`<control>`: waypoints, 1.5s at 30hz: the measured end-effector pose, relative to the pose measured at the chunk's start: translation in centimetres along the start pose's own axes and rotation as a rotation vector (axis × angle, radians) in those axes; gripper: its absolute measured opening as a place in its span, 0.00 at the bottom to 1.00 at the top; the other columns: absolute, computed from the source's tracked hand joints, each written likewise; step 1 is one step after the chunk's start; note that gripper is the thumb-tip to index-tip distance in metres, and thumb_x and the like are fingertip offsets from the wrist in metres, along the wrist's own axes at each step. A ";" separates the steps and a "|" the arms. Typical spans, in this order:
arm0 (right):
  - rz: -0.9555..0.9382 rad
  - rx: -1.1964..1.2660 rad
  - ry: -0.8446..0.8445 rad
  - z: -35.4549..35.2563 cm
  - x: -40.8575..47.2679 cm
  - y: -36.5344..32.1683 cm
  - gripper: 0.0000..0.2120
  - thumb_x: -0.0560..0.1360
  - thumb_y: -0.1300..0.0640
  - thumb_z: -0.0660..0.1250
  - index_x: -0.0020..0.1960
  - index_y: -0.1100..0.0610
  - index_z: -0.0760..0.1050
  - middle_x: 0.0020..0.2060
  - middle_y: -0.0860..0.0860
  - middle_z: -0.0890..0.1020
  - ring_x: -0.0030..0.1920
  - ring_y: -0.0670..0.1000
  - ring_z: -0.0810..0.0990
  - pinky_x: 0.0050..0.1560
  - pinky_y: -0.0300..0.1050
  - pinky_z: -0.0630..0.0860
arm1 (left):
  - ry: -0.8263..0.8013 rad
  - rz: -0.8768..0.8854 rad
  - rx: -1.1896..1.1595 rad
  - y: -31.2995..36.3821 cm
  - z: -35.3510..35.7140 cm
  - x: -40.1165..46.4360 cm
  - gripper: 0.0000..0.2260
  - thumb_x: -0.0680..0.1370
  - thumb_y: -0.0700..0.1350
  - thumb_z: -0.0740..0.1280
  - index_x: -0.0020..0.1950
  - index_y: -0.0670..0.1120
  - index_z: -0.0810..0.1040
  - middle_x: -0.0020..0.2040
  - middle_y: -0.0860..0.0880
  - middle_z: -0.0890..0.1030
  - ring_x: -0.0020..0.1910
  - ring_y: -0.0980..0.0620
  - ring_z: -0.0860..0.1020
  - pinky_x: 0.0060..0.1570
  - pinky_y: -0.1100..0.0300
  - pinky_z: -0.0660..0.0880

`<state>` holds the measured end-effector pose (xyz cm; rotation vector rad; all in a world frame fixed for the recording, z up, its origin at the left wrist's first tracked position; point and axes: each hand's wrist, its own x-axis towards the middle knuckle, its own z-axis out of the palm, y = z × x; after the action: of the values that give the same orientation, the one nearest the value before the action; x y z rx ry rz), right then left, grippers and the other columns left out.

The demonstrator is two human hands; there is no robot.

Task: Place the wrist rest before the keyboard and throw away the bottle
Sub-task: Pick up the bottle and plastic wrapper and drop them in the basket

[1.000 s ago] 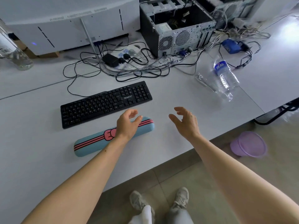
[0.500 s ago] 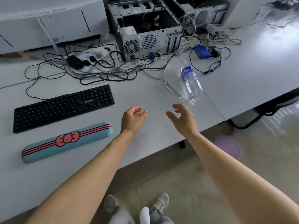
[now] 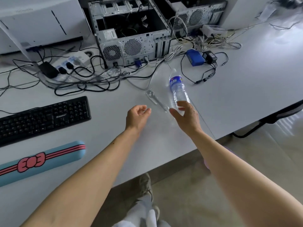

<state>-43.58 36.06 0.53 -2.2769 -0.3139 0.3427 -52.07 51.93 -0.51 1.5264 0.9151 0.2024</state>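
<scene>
Teal and striped in pink with a bow printed on it, the wrist rest (image 3: 41, 161) lies at our far left on the white desk (image 3: 255, 89), on the near side of the black keyboard (image 3: 44, 118) and running roughly parallel to it, with a strip of bare desk between the two. Both reach past the left edge of the view. Behind the keyboard we see a power strip (image 3: 72, 61) in a tangle of black cables (image 3: 85, 82), and further back an open computer case (image 3: 131, 35).

Toward the middle, our left hand (image 3: 136, 117) hovers over bare desk with its fingers loosely curled and parted, gripping nothing. Just beside it, our right hand (image 3: 186, 117) is spread, thumb and fingers apart, at the bottom end of the clear plastic bottle (image 3: 177, 89). The fingertips overlap the bottle in the view, but we cannot tell whether they touch it; they have not closed around it. The bottle carries a blue label and sits on the desk, its cap pointing away from us.

Further right, a small blue box (image 3: 195, 58) with a black adapter sits among thin wires. Grey floor (image 3: 196, 194) shows beyond the desk's near edge.
</scene>
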 end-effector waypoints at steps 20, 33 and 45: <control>0.180 -0.115 -0.223 -0.6 15.3 5.1 0.42 0.68 0.42 0.74 0.72 0.59 0.60 0.66 0.59 0.69 0.69 0.59 0.65 0.67 0.50 0.63 | 0.385 -0.359 0.104 -0.6 11.1 9.1 0.24 0.69 0.54 0.74 0.57 0.42 0.71 0.57 0.42 0.78 0.54 0.42 0.77 0.50 0.54 0.73; 0.130 0.059 -0.330 -0.3 17.3 6.8 0.36 0.64 0.45 0.77 0.65 0.58 0.67 0.57 0.56 0.79 0.55 0.57 0.79 0.54 0.51 0.76 | 0.622 -0.419 0.002 -1.2 14.7 8.6 0.22 0.66 0.46 0.78 0.56 0.45 0.74 0.47 0.48 0.81 0.50 0.47 0.80 0.54 0.57 0.75; 0.167 0.261 -0.386 -3.1 13.1 9.5 0.30 0.63 0.46 0.77 0.62 0.55 0.75 0.46 0.50 0.83 0.49 0.55 0.83 0.54 0.55 0.80 | 0.533 -0.228 -0.309 -2.6 17.0 3.7 0.09 0.69 0.40 0.75 0.41 0.38 0.77 0.35 0.44 0.72 0.34 0.49 0.72 0.36 0.57 0.73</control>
<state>-29.16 32.04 -6.50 -1.9744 -0.2562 0.8627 -40.21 41.12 -7.73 1.0836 1.3971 0.5755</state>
